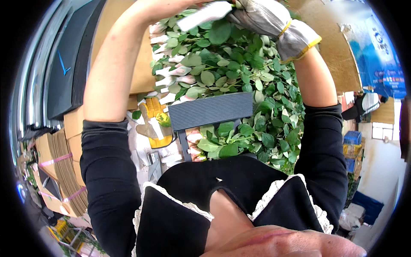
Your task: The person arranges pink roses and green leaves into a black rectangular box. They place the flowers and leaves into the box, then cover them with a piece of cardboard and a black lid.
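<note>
At the top edge my left hand [197,3] is mostly cut off, its fingers hidden. My right hand [250,15], in a grey glove with yellow edging, grips a green stem whose head is wrapped in a white sleeve [203,16]. Below both hands lies a thick pile of leafy stems [269,107], with white-netted buds [180,75] along its left side. A dark ribbed board [209,111] sits over the stems, with pale pink blooms [195,145] partly showing below it.
Yellow-and-grey gloves [152,137] lie among white scraps at left. Cardboard stacks [62,167] and a dark panel [66,64] stand farther left. At right are a cardboard sheet [336,58], blue printed plastic [381,73], stacked crates [352,154] and a partly visible person [359,109].
</note>
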`<state>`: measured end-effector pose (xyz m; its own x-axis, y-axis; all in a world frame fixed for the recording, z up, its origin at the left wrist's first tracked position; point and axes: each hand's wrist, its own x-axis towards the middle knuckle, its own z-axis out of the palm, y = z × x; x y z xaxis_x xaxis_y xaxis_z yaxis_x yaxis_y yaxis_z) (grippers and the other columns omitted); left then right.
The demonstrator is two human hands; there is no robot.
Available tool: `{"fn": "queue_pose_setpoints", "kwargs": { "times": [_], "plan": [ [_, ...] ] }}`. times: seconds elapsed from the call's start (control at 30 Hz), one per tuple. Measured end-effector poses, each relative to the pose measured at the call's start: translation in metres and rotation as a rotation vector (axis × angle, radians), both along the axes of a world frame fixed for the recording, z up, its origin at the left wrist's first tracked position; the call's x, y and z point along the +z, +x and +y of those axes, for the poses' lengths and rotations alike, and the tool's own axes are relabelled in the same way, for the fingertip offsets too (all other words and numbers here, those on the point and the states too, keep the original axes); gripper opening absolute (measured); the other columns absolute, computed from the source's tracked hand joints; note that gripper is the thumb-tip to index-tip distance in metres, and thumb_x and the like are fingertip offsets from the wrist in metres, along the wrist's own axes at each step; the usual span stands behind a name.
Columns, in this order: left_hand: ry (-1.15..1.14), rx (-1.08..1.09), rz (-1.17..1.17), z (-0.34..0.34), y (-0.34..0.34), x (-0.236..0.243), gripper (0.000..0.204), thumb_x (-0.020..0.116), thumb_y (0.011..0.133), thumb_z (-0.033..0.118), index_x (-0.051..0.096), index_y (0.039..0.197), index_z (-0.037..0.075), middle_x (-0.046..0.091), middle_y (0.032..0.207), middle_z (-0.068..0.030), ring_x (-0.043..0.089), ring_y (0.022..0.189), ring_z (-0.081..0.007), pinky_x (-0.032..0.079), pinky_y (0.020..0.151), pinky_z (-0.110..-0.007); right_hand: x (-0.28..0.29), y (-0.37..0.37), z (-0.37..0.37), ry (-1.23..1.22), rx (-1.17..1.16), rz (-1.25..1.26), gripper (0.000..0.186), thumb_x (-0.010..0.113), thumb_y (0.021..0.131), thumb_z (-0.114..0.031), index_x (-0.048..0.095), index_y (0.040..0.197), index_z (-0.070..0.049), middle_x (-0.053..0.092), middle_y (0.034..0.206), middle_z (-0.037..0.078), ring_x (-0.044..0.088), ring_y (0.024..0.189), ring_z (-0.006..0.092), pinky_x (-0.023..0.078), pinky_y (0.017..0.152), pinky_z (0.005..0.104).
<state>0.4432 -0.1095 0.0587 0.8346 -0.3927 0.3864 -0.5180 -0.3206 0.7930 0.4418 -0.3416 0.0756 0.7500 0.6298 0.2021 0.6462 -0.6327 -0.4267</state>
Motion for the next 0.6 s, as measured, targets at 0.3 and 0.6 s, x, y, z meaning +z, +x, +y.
{"fn": "queue_pose_setpoints", "kwargs": {
  "times": [0.3, 0.6],
  "plan": [
    [0.44, 0.459, 0.137, 0.072, 0.065, -0.363, 0.049, 0.069, 0.083, 0.023, 0.058, 0.129, 0.014, 0.06, 0.121, -0.018, 0.054, 0.116, -0.0342, 0.044, 0.099, -0.043, 0.138, 0.073, -0.25, -0.331, -0.601, -0.891, 0.037, 0.055, 0.091, -0.031, 0.056, 0.125, -0.018, 0.055, 0.125, 0.004, 0.052, 0.113, 0.0187, 0.04, 0.099, 0.0316],
    [0.298, 0.212, 0.385, 0.143, 0.105, -0.357, 0.044, 0.056, 0.09, 0.006, 0.051, 0.133, 0.003, 0.062, 0.118, -0.0203, 0.061, 0.107, -0.0325, 0.047, 0.094, -0.04, 0.251, 0.037, -0.362, -0.33, -0.851, -0.821, 0.039, 0.057, 0.09, -0.03, 0.056, 0.128, -0.02, 0.056, 0.128, 0.004, 0.052, 0.113, 0.0184, 0.039, 0.097, 0.0321]
  ]
}}
